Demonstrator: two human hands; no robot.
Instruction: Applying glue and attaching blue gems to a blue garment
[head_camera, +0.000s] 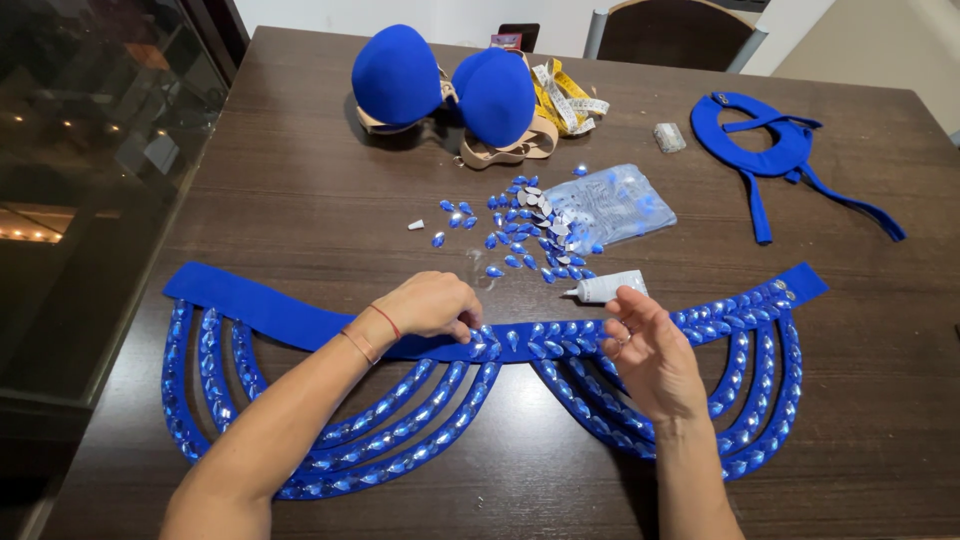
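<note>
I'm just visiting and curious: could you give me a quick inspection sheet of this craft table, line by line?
Surface: dark wooden table, matt, with a glass panel along its left edge.
Job's things: blue fabric belt with draped loops, gems set on its right part and on the loops, its left band bare; loose blue gems; small white glue tube.
Clutter: blue padded bra cups, yellow measuring tape, clear plastic bag, blue strap piece.
Hands: left hand presses on the belt's band; right hand holds the glue tube, nozzle pointing left.
Cables: nothing seen.
Surroundings: chair at the far side.
</note>
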